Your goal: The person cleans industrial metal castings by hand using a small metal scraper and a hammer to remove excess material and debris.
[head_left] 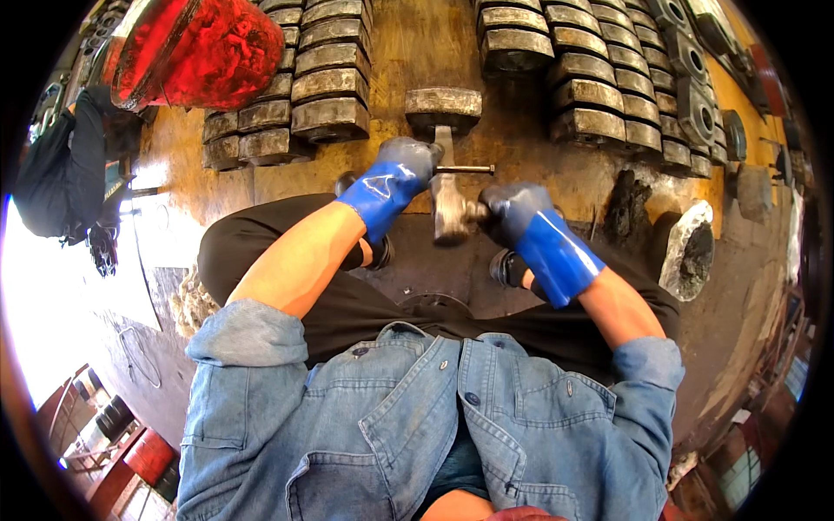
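Both of my hands wear blue coated gloves with dark, dirty fingers. My left hand (393, 181) is closed around a slim metal bolt (469, 168), whose shaft and small head stick out to the right. My right hand (523, 219) grips the short visible handle of a hammer (450, 210). The worn steel hammer head lies between my hands, just below the bolt in the picture; whether they touch I cannot tell. Beyond my hands stands a single curved metal block (443, 106). A narrow metal piece (444, 139) shows between it and the hammer, partly hidden by my left hand.
Rows of similar metal blocks (331, 117) stand at the far left, with more blocks (589, 123) at the far right. A red bucket (217, 56) is at the upper left. Beside my right knee sits a pale container with dark contents (691, 252). My bent legs flank the work area.
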Tool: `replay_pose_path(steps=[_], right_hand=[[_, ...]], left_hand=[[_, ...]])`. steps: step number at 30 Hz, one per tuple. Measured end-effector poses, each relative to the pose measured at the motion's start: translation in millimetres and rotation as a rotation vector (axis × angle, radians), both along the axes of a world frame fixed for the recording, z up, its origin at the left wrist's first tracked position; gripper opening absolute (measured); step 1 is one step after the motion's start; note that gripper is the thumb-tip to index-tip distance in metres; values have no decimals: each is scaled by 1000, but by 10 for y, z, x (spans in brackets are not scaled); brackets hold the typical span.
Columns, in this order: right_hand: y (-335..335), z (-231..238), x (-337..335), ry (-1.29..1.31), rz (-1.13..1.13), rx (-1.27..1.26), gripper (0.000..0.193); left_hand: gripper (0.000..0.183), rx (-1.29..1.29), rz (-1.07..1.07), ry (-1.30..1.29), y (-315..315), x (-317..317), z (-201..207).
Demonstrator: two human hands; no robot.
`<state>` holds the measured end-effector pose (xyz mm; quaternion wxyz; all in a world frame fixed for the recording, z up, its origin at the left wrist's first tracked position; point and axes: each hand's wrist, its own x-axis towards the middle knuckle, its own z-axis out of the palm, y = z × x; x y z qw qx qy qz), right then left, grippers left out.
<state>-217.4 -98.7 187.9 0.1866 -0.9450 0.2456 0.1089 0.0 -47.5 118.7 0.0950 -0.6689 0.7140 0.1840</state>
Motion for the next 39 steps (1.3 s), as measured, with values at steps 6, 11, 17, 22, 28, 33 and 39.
replay_pose_path(steps=[6,11,17,22,28,33,39], right_hand=[[-76,-139,-22,287,-185,50,22],[12,14,-47,109,5,33,16],[-97,-95,-31,285,-176,44,17],[-69,-126,-42,112,21,8,21],[-53,8,3,307,-77,21,23],[-202,-105,44,272,-46,32,19],[-54,46,-96,17,103,-88,19]], left_hand=[[25,11,21,20,10,-63,-7],[24,5,33,10,-2,-67,97],[22,-1,7,-11,24,-107,17],[21,-13,11,3,25,-67,-23],[24,-24,35,-1,37,-78,-98],[26,20,18,-7,-22,-94,-66],[23,-14,49,21,10,-68,-40]])
